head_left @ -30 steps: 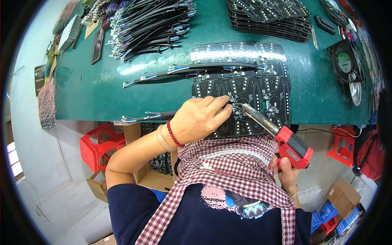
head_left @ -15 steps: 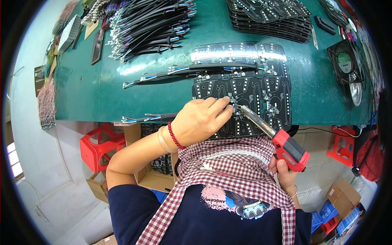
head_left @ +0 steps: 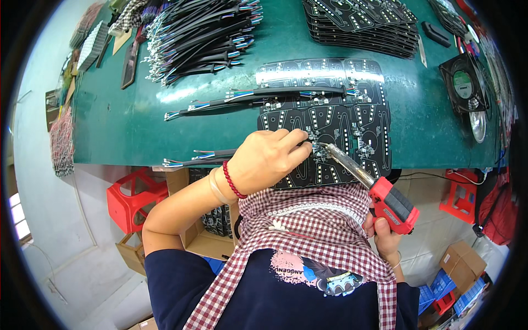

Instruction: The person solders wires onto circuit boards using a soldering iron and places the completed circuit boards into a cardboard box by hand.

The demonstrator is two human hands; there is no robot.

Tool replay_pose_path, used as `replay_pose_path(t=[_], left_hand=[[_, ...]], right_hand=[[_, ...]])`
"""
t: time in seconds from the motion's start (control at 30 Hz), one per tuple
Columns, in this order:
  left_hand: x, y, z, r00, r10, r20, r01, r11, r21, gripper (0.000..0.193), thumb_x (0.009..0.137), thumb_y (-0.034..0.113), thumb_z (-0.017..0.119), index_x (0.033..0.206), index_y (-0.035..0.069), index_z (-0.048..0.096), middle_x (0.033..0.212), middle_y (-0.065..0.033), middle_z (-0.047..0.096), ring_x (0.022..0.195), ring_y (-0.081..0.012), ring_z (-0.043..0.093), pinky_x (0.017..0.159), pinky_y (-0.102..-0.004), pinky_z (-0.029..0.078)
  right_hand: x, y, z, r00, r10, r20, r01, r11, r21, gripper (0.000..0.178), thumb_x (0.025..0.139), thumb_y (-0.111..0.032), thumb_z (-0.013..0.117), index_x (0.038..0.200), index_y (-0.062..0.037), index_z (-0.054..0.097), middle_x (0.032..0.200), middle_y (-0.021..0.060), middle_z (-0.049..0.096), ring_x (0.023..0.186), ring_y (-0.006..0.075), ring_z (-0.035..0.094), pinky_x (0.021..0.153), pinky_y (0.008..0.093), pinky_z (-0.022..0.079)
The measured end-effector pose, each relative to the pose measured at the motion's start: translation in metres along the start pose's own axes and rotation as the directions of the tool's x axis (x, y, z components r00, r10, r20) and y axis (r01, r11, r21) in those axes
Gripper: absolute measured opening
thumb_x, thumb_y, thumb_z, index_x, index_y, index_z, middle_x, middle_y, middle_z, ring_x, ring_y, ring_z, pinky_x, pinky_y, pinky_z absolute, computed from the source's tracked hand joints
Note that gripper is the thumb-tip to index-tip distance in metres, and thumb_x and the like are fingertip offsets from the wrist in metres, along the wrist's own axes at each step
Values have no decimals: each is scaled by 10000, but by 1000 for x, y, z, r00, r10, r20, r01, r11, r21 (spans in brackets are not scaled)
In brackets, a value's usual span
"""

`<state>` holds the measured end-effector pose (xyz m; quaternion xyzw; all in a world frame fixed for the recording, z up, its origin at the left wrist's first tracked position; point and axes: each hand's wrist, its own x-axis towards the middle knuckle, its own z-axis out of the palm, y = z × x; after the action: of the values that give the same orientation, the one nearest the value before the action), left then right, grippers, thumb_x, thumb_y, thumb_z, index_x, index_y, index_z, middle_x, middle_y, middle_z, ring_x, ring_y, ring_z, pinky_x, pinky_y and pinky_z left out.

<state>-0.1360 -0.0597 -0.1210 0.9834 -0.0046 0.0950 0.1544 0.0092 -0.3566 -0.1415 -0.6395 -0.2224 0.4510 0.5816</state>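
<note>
A black panel of joined circuit boards with rows of white parts lies at the table's near edge. My left hand is closed over it, thumb and fingertips pinching the end of a black-sleeved cable, whose other end of loose coloured wires sticks out to the left. My right hand grips the red and black handle of a soldering iron. The iron's metal tip touches or nearly touches the board beside my left fingertips. Further back, sleeved cables lie across the panel, their wire ends at its small connection points.
On the green table, a heap of sleeved cables lies at the back left. A stack of circuit boards stands at the back right. Right of the panel are a black fan and a dark case. A red stool stands below left.
The soldering iron's handle has shifted slightly right and down, its tip staying near my left fingertips. My left hand keeps its pinch almost in place.
</note>
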Motion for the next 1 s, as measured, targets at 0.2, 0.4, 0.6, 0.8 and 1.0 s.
replay_pose_path(t=[0.2, 0.4, 0.6, 0.8, 1.0], left_hand=[[-1, 6, 1, 1000, 4, -9, -3, 998, 58, 287, 730, 82, 597, 1012, 40, 627, 1068, -95, 614, 733, -167, 603, 600, -287, 515], [-2, 12, 4, 1000, -2, -1, 2, 994, 111, 326, 717, 79, 601, 1034, 6, 625, 1095, -119, 612, 715, -161, 576, 592, -284, 502], [-3, 16, 7, 998, -27, -59, 34, 991, 132, 320, 705, 71, 604, 1012, -16, 629, 1115, -133, 612, 704, -157, 565, 584, -279, 493], [-3, 17, 7, 997, -24, -68, 33, 990, 140, 327, 702, 70, 603, 1017, -16, 626, 1121, -133, 610, 700, -161, 564, 585, -281, 493], [-1, 13, 3, 997, -57, -50, 60, 996, 71, 300, 716, 52, 596, 1012, 18, 630, 1083, -100, 608, 729, -178, 603, 597, -292, 505]], right_hand=[[2, -6, 4, 999, 40, -17, -41, 999, -25, 219, 919, -216, 601, 863, -5, 596, 713, 19, 558, 597, 97, 500, 544, 253, 405], [2, -3, 1, 1000, 27, 7, -26, 991, -130, 210, 887, -184, 621, 794, 3, 607, 685, 21, 558, 610, 105, 511, 565, 265, 419], [4, -4, 4, 1000, 10, 8, -9, 993, -115, 213, 880, -187, 628, 792, 7, 612, 678, 30, 569, 607, 110, 521, 562, 268, 425], [1, -10, 5, 998, 62, -19, -60, 996, 71, 295, 901, -276, 620, 806, 1, 582, 661, 23, 538, 572, 101, 493, 518, 254, 390], [1, -10, 5, 999, 48, -21, -48, 999, -7, 319, 907, -308, 615, 823, -3, 570, 661, 22, 532, 565, 96, 483, 511, 248, 381]])
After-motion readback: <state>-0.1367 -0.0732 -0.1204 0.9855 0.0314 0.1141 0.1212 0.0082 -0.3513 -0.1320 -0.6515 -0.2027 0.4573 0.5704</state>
